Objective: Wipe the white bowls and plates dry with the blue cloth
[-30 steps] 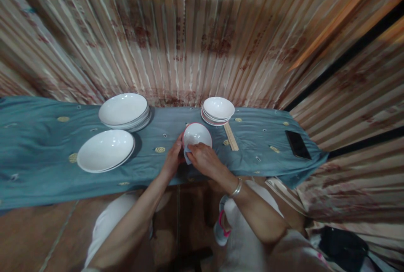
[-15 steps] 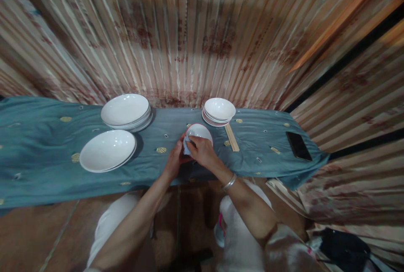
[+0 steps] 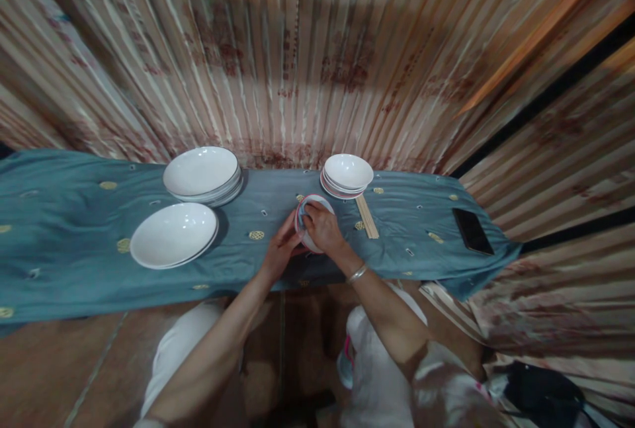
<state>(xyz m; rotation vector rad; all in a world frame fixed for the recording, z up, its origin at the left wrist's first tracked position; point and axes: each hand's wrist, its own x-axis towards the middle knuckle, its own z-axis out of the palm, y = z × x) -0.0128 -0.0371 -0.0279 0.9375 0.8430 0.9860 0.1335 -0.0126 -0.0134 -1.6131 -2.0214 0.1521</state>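
Note:
A small white bowl with a red rim (image 3: 325, 202) is tilted above the near part of the table. My left hand (image 3: 280, 246) grips it from the left side, fingers round its outer wall. Inside the bowl, my right hand (image 3: 324, 229) presses a pale blue-grey cloth (image 3: 302, 211) against the upper left wall; the fingers partly cover it. Just beyond, to the right, stands a stack of small white bowls (image 3: 348, 171). A bundle of light wooden chopsticks (image 3: 368, 217) lies beside that stack.
On the left, a stack of large white plates (image 3: 201, 170) stands behind a pair of deep white dishes (image 3: 173, 235). A black phone (image 3: 472, 231) lies near the right end. Patterned teal cloth (image 3: 74, 236) covers the narrow table, and a pleated curtain (image 3: 268, 51) hangs behind.
My right hand with the cloth has shifted slightly up and right within the bowl. The bowl has turned a little in my left hand. The whole view has drifted slightly.

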